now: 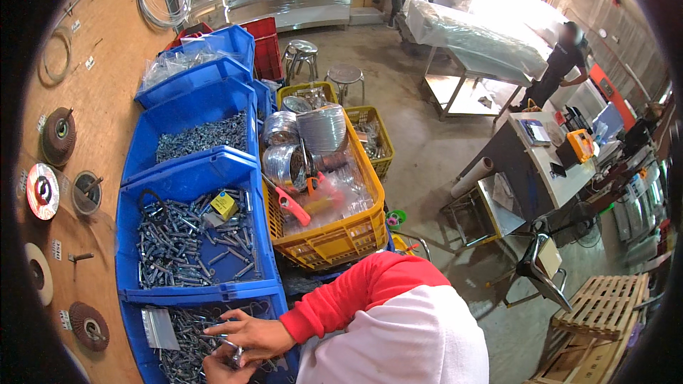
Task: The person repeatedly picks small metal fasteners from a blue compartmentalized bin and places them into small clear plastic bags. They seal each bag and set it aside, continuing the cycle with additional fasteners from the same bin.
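My right hand, in a red and white sleeve, reaches over the nearest blue bin. Its index and middle fingers stretch out, while the thumb side closes on a shiny metal bolt. My left hand is low in the same bin, its fingers bent around the same bolt; part of it is hidden by the lower edge. Around both hands lie many loose bolts, some with hooked ends. A clear plastic bag lies on them, left of my hands.
Blue bins of bolts and small fasteners rise beyond. A yellow crate with wire coils and a red-handled tool stands right of them. Abrasive discs hang on the left wooden wall. A co-worker stands by a wrapped table.
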`<state>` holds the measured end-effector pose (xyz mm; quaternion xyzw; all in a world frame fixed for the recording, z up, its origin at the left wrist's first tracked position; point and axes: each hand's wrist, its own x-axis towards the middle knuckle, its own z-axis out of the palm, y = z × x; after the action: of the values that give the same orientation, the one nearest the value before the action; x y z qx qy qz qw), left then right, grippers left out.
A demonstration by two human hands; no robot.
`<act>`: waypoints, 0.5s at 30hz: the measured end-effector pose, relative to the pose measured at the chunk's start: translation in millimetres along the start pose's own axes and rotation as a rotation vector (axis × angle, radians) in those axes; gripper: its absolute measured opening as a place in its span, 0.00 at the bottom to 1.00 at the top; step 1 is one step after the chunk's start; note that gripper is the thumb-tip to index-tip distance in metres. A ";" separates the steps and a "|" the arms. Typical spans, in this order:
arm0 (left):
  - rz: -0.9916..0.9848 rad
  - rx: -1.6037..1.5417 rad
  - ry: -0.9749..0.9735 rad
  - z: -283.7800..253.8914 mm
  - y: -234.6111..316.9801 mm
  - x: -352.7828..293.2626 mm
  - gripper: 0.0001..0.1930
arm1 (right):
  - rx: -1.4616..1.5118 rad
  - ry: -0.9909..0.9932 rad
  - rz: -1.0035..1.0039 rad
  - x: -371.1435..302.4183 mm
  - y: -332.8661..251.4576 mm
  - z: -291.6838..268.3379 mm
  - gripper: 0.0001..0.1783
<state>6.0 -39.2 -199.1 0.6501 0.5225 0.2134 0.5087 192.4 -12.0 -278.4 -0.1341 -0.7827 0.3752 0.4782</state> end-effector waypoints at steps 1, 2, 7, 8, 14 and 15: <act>-0.012 0.034 0.019 0.0 3.5 -2.3 0.21 | -0.062 -0.019 -0.021 -2.2 1.3 -2.2 0.23; -0.025 0.068 0.038 0.0 6.5 -4.4 0.19 | -0.127 -0.041 -0.046 -3.9 2.4 -3.8 0.24; 0.000 0.313 0.061 1.7 16.6 -1.5 0.15 | -0.399 -0.069 -0.103 -6.7 3.4 -9.3 0.24; -0.013 0.411 0.056 1.5 18.5 1.5 0.15 | -0.381 -0.116 -0.063 -5.4 2.3 -12.3 0.24; 0.079 0.407 0.077 5.0 16.8 -4.6 0.14 | -0.755 -0.297 0.120 5.9 -29.3 -35.3 0.12; 0.109 0.323 0.089 6.8 15.3 -7.0 0.13 | -0.767 -0.454 0.181 8.9 -36.1 -41.0 0.11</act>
<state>16.0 -47.5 -186.4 0.7406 0.5360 0.1824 0.3618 228.0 -12.8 -236.2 -0.2835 -0.9353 0.1184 0.1754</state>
